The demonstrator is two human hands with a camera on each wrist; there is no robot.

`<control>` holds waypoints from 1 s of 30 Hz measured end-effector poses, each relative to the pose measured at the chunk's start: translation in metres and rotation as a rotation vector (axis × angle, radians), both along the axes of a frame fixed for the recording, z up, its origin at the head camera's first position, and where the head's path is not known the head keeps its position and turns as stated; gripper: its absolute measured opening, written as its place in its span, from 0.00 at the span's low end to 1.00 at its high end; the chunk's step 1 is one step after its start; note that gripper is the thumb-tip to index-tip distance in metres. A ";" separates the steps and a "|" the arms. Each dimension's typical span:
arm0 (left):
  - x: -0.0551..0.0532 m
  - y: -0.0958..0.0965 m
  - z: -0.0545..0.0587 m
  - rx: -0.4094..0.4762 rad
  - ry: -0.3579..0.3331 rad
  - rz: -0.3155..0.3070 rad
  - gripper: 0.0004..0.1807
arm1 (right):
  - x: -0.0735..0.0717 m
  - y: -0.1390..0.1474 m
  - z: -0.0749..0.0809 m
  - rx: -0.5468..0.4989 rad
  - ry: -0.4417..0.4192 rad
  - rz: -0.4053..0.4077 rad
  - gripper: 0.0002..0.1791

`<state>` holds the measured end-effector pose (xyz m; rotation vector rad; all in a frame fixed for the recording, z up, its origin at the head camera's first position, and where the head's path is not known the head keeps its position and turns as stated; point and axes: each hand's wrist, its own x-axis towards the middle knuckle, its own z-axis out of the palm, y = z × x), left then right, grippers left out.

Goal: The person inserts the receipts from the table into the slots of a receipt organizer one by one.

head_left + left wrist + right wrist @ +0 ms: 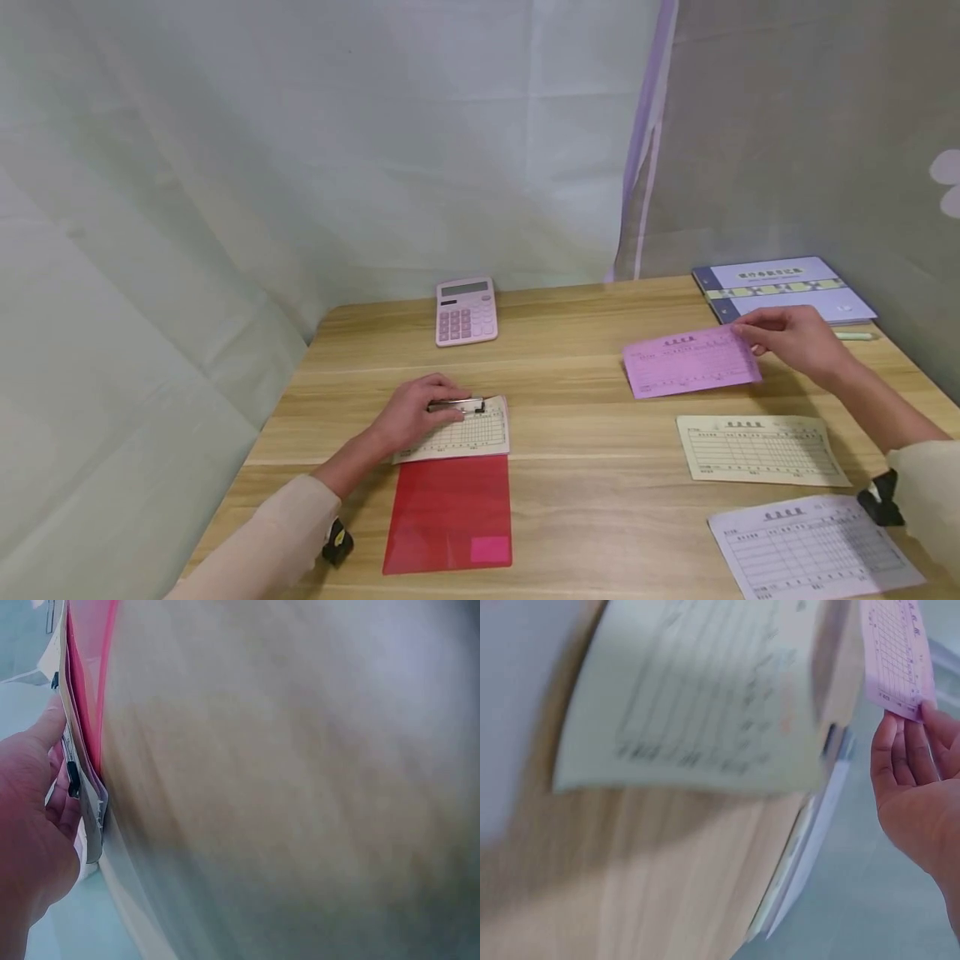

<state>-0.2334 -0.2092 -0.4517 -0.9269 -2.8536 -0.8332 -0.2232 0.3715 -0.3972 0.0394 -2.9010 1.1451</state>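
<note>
My left hand (417, 411) grips the metal clip (468, 406) at the top of a red clipboard (453, 508), thumb on the near side and fingers on the far side. Cream printed slips (480, 432) lie under that clip, over the board's upper part. In the left wrist view the slips (91, 817) show edge-on, with the hand (34, 802) against the clip's black-tipped ends. My right hand (798, 342) pinches a pink form slip (690, 362) by its right end. In the right wrist view thumb and fingers meet on the slip's (900, 660) edge.
A cream form (761, 450) and a white form (810, 546) lie at the right, below the right hand. A pink calculator (467, 312) sits at the back. A blue-and-white account book (783, 287) and a pale green pen (855, 336) lie at the back right.
</note>
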 end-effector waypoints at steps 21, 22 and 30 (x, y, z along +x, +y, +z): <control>0.002 0.002 0.003 -0.039 -0.031 0.035 0.18 | 0.012 -0.131 0.011 -0.506 -0.290 0.086 0.21; 0.002 0.002 0.003 -0.041 -0.032 0.036 0.18 | 0.013 -0.137 0.010 -0.514 -0.306 0.085 0.20; 0.002 0.002 0.005 -0.043 -0.040 0.038 0.18 | 0.019 -0.172 -0.008 -0.489 -0.349 0.097 0.17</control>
